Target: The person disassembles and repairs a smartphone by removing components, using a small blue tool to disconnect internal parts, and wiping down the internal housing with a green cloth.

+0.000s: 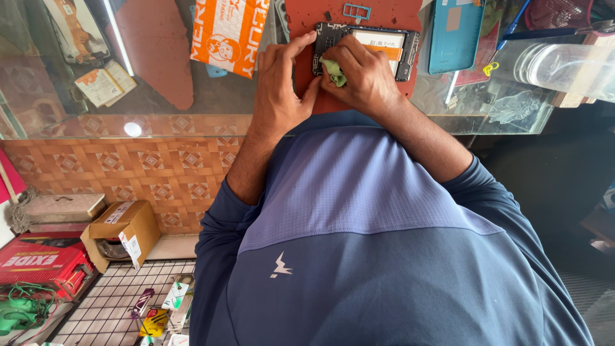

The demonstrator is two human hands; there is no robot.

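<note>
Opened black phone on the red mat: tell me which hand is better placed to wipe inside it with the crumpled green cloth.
Right, probably. The right hand presses the crumpled green cloth onto the opened black phone; the left hand, clothless, just braces the phone's end.

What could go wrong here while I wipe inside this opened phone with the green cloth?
The right hand presses the green cloth onto the opened phone, so lint or snagging on exposed parts seems possible. The left hand steadies only one end; the phone might slide on the red mat. The small blue frame nearby could get knocked.
</note>
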